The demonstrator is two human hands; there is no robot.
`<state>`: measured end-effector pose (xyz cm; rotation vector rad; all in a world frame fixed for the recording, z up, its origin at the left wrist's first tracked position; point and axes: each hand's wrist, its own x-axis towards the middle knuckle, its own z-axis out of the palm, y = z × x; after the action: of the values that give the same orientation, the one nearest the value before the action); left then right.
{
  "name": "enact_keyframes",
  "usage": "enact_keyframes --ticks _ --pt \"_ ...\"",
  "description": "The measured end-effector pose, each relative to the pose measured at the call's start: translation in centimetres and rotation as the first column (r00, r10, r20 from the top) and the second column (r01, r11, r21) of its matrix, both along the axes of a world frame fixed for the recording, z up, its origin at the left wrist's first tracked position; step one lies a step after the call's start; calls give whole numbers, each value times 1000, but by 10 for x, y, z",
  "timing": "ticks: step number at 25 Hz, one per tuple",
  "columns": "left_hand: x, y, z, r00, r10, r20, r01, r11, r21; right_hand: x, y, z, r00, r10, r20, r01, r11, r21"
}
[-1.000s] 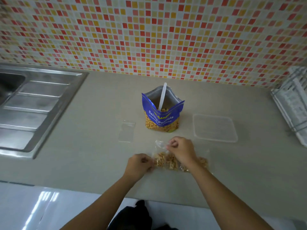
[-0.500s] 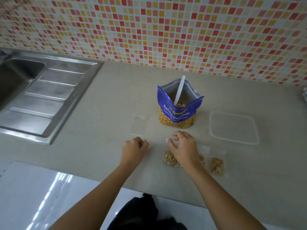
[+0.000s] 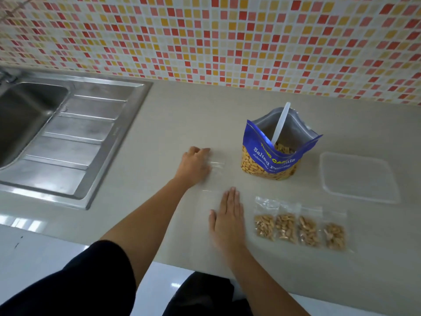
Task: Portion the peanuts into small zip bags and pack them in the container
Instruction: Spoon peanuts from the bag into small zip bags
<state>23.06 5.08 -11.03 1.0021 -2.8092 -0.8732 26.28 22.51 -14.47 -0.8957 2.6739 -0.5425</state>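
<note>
An open blue bag of salted peanuts (image 3: 268, 160) stands on the counter with a white spoon (image 3: 281, 120) sticking out of it. Left of it lies an empty clear zip bag (image 3: 217, 165); the fingertips of my left hand (image 3: 194, 166) rest on its left edge. My right hand (image 3: 227, 221) lies flat, palm down, on the counter, holding nothing. Right of that hand, several small zip bags filled with peanuts (image 3: 286, 226) lie side by side in a row. A clear plastic container (image 3: 357, 176) sits at the right, with nothing in it.
A steel sink with a ribbed drainboard (image 3: 68, 137) fills the left of the counter. A mosaic tile wall (image 3: 205, 37) runs along the back. The counter's front edge (image 3: 159, 258) is near me, with a glossy white floor below.
My left hand moved forward onto the empty zip bag. My right hand let go of the filled bag and opened flat. The view shifted right and the whole row of filled bags shows.
</note>
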Motion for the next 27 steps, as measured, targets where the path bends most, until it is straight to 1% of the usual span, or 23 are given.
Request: enact_keyframes --ticks 1,2,3,6,9,10,11,12,13,14,15,16,17,18,19,20,21,22,23,25,27 --pt "-2 -6 -1 995 -102 6 102 995 -22 2 1 -1 999 -15 -32 15 1000 4" --pt "-5 -11 -1 987 -161 25 161 987 -23 3 1 -3 998 -29 -61 29 1000 5" --pt "-7 -14 -1 982 -185 48 186 983 -7 4 1 -4 995 -34 -92 35 999 7" --pt "-14 -19 3 983 -157 90 152 986 61 5 0 -9 992 -43 -117 45 999 8" --pt "-12 -22 7 992 -107 69 99 989 114 4 1 -11 993 -45 -111 43 999 -25" --pt "-7 -23 9 997 -59 42 50 981 187 3 2 -12 994 -29 -108 24 999 -39" --pt "-1 -23 10 1000 10 4 -11 951 310 1 3 -12 995 -17 -99 11 998 -64" --pt "6 -23 13 994 98 -41 -67 878 474 0 3 -13 996 -25 -91 15 993 -115" --pt "15 -22 18 978 190 -83 -94 762 641 -2 4 -12 996 -67 -57 54 976 -209" --pt "24 -20 23 958 263 -114 -84 636 767 -4 3 -7 991 -125 45 133 937 -324" --pt "33 -18 26 943 305 -130 -58 538 841 -7 1 2 963 -162 215 241 875 -420" --pt "41 -15 30 941 311 -135 -32 478 878 -10 -2 12 907 -184 378 366 790 -493" --pt "48 -12 34 946 295 -134 -12 445 896 -14 -9 22 821 -183 541 497 695 -519" --pt "54 -10 38 955 270 -127 -1 431 903 -18 -16 32 710 -145 689 621 591 -515" --pt "59 -8 41 965 237 -114 1 431 903 -22 -24 38 607 -89 790 715 495 -494" --pt "63 -7 44 973 210 -97 -5 439 898 -27 -29 42 537 -35 843 773 422 -474" --pt "67 -7 46 977 197 -86 -12 450 893 -30 -33 45 514 5 858 792 382 -476" --pt "69 -7 49 974 208 -86 -17 451 892 -33 -35 46 519 37 854 787 368 -495" --pt "71 -7 51 965 245 -98 -18 431 902 -34 -35 48 532 63 845 774 368 -515" --pt "72 -9 57 935 334 -120 -5 351 936 -37 -33 51 543 92 835 757 378 -533" --pt "72 -9 64 923 362 -130 14 305 952 -41 -30 56 543 119 831 753 368 -545"
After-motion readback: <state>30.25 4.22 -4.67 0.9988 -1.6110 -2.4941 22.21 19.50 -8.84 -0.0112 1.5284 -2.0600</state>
